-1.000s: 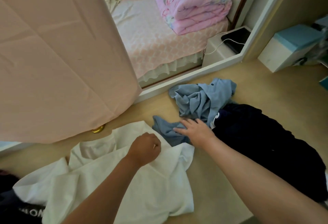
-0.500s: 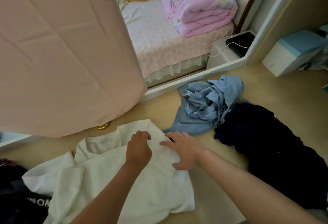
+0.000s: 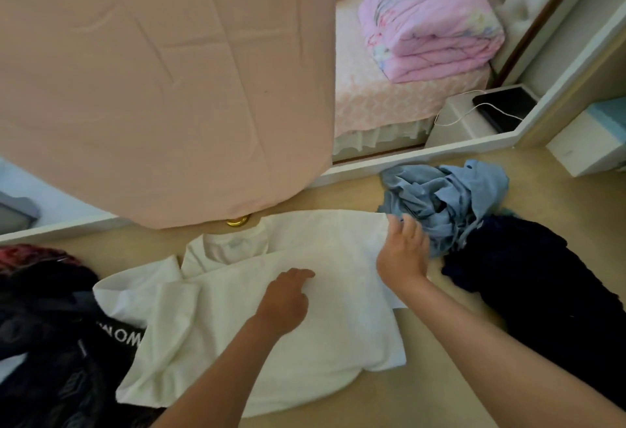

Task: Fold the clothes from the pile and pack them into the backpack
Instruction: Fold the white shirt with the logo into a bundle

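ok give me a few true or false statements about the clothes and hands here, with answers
1. The white shirt lies spread out on the floor. True.
2. The blue garment is neatly folded. False: it sits in a crumpled heap.
3. The left hand rests on the white shirt. True.
4. The pink quilt lies on the floor beside the shirt. False: it is folded on the bed.
5. The right hand is at the shirt's right edge, next to the blue garment. True.
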Motion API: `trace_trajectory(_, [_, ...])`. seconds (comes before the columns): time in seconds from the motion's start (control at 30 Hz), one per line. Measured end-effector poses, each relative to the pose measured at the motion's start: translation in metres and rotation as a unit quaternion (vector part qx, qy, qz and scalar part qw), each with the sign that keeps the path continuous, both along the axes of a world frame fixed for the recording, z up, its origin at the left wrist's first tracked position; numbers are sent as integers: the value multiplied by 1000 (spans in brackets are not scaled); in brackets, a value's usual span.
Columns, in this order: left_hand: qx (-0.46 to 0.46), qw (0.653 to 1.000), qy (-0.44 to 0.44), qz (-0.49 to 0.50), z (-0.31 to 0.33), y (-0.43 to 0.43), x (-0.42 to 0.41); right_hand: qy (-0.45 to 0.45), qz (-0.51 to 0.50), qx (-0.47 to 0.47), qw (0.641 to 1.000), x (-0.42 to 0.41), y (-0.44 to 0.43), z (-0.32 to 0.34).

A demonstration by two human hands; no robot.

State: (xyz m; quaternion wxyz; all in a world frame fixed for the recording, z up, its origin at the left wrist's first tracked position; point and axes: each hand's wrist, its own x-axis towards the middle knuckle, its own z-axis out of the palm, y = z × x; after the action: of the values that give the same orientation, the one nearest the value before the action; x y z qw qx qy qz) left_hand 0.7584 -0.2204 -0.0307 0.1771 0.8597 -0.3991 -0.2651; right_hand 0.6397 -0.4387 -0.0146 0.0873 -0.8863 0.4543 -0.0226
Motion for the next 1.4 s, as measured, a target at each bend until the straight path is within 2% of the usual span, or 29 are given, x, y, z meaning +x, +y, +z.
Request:
trace_trajectory(0.07, [-17, 1000, -24, 10, 2, 16, 5, -7, 131, 38, 991, 18, 31, -1])
trace_trajectory(0.13, [-16, 998, -53, 22, 3, 40, 13, -1, 257, 112, 960, 39, 70, -1])
trace_trajectory(0.23, [8, 990, -122, 70, 14, 84, 32, 19, 371, 172, 913, 71, 131, -1])
trace_trajectory(0.4, [39, 947, -258, 188, 31, 181, 68, 93, 446, 208, 865, 114, 210, -7])
trace_trajectory(0.47, [111, 941, -247, 203, 25, 223, 75, 134, 483, 192, 844, 124, 230, -11])
trace_trajectory(0.53, [219, 938, -200, 179, 20, 261, 80, 178, 504, 164, 829, 129, 241, -15])
trace_trajectory(0.6, [314, 925, -153, 149, 19, 286, 86, 193, 497, 155, 832, 129, 244, -18])
trace_trajectory(0.67, [366, 903, -158, 160, 22, 294, 95, 184, 483, 158, 841, 130, 243, -19])
trace_trajectory(0.8, [424, 876, -168, 156, 39, 275, 114, 184, 455, 160, 857, 132, 237, -11])
trace_trajectory(0.87, [386, 893, -185, 143, 48, 256, 124, 188, 447, 156, 861, 132, 235, -5])
trace_trajectory(0.97, [219, 948, -185, 137, 52, 224, 142, 169, 440, 181, 863, 137, 236, 4])
trace_trajectory(1.03, [129, 968, -161, 141, 37, 205, 150, 123, 425, 196, 875, 139, 237, 7])
trace_trajectory(1.1, [119, 966, -75, 218, 23, 196, 161, 75, 391, 180, 899, 141, 239, 7])
trace_trajectory(1.17, [126, 948, -6, 291, 11, 199, 172, 77, 356, 161, 917, 143, 240, 4])
trace_trajectory(1.27, [117, 953, -48, 273, 5, 212, 180, 96, 351, 155, 919, 153, 240, 1])
trace_trajectory(1.4, [12, 960, -95, 262, 23, 228, 172, 92, 343, 185, 916, 172, 248, 1])
